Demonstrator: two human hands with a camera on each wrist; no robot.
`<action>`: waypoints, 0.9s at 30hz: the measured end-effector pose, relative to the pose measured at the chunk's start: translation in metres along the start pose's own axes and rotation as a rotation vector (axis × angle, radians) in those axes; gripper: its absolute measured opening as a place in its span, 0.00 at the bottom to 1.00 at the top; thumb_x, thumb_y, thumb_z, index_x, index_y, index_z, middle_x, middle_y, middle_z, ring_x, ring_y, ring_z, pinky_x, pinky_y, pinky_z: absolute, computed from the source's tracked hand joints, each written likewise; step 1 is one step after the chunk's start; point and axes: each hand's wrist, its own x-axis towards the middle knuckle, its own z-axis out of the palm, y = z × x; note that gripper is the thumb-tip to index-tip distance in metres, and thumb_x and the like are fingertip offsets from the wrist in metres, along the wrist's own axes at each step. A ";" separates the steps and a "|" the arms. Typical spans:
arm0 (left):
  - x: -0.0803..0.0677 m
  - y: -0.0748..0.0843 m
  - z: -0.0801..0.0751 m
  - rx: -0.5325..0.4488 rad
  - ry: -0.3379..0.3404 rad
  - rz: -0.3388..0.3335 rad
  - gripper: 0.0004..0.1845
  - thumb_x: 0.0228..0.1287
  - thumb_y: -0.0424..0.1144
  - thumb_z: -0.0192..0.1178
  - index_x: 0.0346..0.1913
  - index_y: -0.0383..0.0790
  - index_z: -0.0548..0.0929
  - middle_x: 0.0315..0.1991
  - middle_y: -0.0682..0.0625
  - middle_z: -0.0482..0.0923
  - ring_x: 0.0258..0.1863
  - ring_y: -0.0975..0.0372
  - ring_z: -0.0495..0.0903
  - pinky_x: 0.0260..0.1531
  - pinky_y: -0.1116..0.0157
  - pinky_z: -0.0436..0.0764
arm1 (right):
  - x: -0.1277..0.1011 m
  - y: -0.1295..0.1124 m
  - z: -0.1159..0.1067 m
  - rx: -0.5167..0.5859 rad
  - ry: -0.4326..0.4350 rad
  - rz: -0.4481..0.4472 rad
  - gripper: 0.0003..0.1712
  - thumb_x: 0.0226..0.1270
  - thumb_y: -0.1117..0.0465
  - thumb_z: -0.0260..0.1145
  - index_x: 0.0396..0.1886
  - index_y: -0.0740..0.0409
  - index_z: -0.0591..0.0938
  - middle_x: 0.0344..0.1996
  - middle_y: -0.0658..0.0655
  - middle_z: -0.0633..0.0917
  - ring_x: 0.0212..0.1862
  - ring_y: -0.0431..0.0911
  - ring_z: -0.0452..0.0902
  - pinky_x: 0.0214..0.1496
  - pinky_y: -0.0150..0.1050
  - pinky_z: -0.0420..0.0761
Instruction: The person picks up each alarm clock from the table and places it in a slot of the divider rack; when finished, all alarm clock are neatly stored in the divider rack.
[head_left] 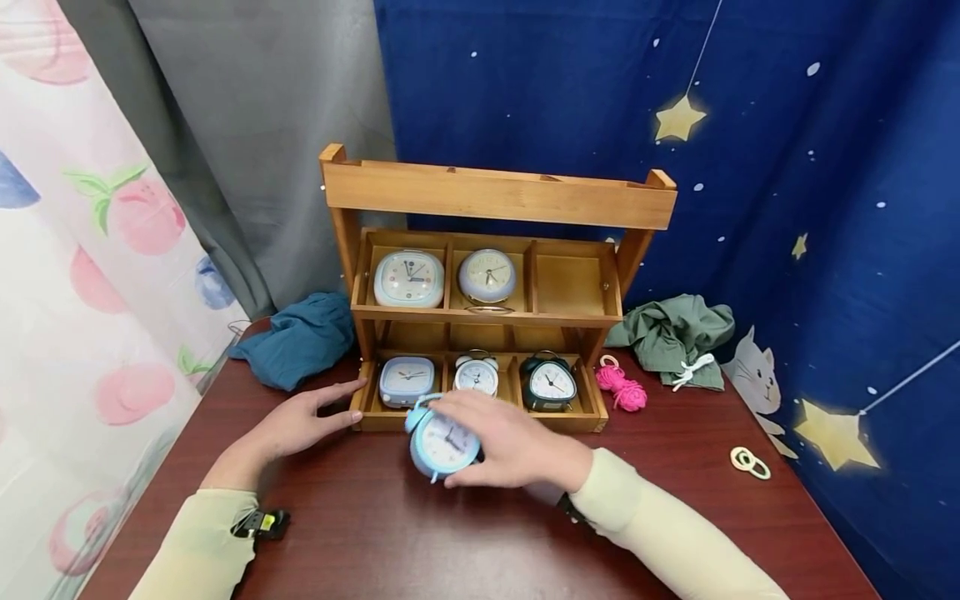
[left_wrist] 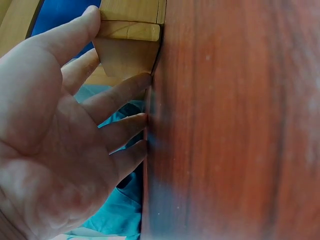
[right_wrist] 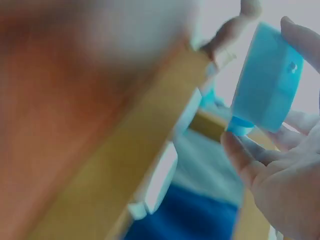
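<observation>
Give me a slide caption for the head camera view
Right hand grips a blue clock before a wooden rack of clocks; left hand touches its corner.

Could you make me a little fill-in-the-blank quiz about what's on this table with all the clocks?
1. The right hand grips a round light ____ alarm clock in front of the wooden shelf rack.
2. The left hand rests flat on the dark red table, its fingers touching the rack's lower ____ corner.
3. The upper row's ____ compartment holds no clock.
4. The tangle of pink cord lies to the ____ of the rack.

Missing words: blue; left; right; right
</observation>
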 end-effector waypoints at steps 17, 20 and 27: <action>0.000 0.000 -0.001 0.006 0.002 0.011 0.40 0.78 0.67 0.64 0.85 0.54 0.74 0.82 0.37 0.71 0.81 0.37 0.68 0.73 0.28 0.69 | -0.029 0.060 -0.160 -0.290 0.293 0.212 0.59 0.58 0.47 0.88 0.84 0.61 0.71 0.76 0.64 0.77 0.75 0.59 0.73 0.71 0.62 0.81; 0.000 -0.001 -0.001 0.001 -0.002 0.013 0.40 0.78 0.67 0.64 0.85 0.53 0.74 0.82 0.37 0.71 0.81 0.37 0.68 0.73 0.29 0.69 | -0.027 0.071 -0.172 -0.343 0.292 0.285 0.58 0.59 0.46 0.87 0.84 0.60 0.71 0.74 0.65 0.78 0.71 0.60 0.74 0.67 0.62 0.82; 0.002 -0.001 0.000 0.013 0.002 0.019 0.40 0.79 0.67 0.64 0.85 0.54 0.73 0.82 0.38 0.71 0.81 0.37 0.68 0.73 0.29 0.70 | -0.019 0.089 -0.186 -0.400 0.237 0.407 0.55 0.63 0.48 0.83 0.85 0.60 0.69 0.76 0.68 0.75 0.75 0.66 0.71 0.71 0.65 0.78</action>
